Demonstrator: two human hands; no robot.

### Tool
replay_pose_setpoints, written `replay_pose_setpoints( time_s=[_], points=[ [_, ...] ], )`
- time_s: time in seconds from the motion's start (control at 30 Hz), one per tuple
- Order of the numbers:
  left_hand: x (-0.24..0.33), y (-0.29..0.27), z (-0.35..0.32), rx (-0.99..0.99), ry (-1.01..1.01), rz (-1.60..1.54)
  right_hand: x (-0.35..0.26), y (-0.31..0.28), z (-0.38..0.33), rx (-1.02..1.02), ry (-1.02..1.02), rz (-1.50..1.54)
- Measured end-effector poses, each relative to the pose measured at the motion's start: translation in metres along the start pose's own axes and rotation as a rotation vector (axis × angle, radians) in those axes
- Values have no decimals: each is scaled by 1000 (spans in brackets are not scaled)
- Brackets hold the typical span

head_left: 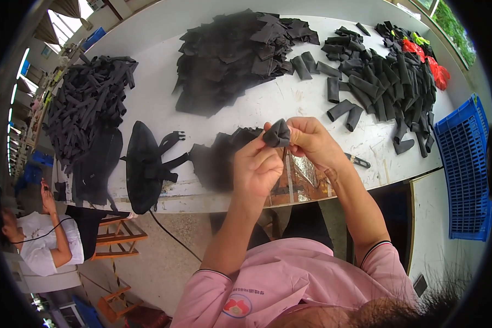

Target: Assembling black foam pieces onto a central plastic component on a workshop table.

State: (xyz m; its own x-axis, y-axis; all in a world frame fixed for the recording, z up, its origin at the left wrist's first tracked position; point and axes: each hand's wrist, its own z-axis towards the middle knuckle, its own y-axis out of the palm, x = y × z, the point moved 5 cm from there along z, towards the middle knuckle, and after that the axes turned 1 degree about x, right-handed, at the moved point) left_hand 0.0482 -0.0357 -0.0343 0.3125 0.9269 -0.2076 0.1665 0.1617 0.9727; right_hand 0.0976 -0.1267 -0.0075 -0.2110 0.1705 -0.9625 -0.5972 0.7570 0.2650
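Both my hands meet above the near edge of the white table (158,104), gripping a small black fabric tube (277,135) that is folded or bunched between the fingertips. My left hand (258,165) pinches it from the left with its other fingers curled. On the opposite side, the thumb and fingers of my right hand (311,143) close on its edge. Beneath and left of the hands lies a blurred stack of flat black fabric pieces (216,161). A utility knife (358,160) rests on the table just right of my right forearm.
Far across the table spreads a large heap of flat black cloth pieces (229,54). Rolled black tubes (388,82) pile up at right, narrow black strips (90,104) at left. A black bag with buckled straps (142,167) lies nearer. A blue crate (466,169) stands right; a seated person (52,240) is left.
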Motion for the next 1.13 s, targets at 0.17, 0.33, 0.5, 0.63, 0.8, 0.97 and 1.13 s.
replay_pose_setpoints(
  time_s=[0.17,0.33,0.5,0.63,0.8,0.97,1.13],
  points=[
    [-2,-28,-13,209,47,578,42,-12,-20,72,28,101],
    [10,29,-18,179,660,1693,18,-22,-29,315,-189,-481],
    [2,40,-20,-41,701,1802,-38,11,-53,255,-581,-956],
    [4,40,-33,37,762,1420,-50,27,-40,123,-513,-1474],
    [3,21,-21,-84,614,1460,0,4,-36,113,-470,-1234],
    [-7,46,-5,-53,408,1456,-15,9,-38,108,-480,-1279],
    [-12,46,-3,55,488,1892,17,-3,-47,166,-510,-1056]
  ],
)
